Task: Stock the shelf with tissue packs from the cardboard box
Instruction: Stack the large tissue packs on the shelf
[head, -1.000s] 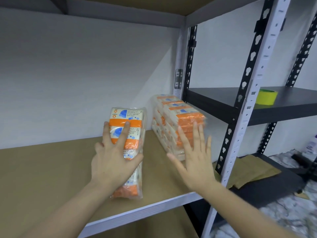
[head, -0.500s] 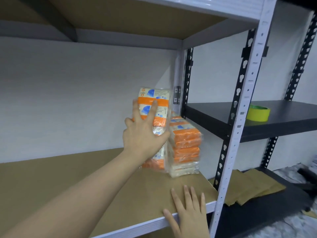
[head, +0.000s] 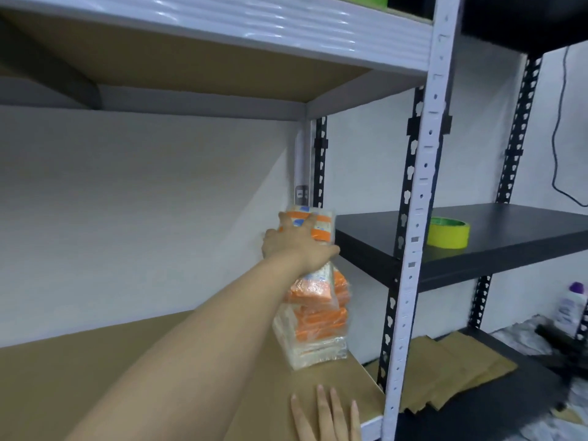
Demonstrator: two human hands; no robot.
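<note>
Head view shows one tissue pack (head: 318, 222) held upright in the far right corner of the shelf (head: 159, 351), above the stack of tissue packs (head: 313, 329) that stands on the brown shelf board. The pack's lower end overlaps the top of the stack; contact between the two cannot be confirmed because of blur. The left hand (head: 296, 243) grips this pack, with fingers spread over its front face and the thumb wrapped around its right edge. The left forearm extends from the near left toward the far right corner.

The right hand (head: 324, 418) lies flat on the near right part of the shelf board, fingers straight and slightly spread, holding nothing. It sits near the white upright post (head: 416, 218).

To the right of the post, a black shelf (head: 477, 246) carries a roll of yellow tape (head: 448, 232). Below it, brown paper sheets (head: 445, 370) lie on a lower black board. A white bottle with a purple cap (head: 571, 305) stands at the far right edge.
</note>
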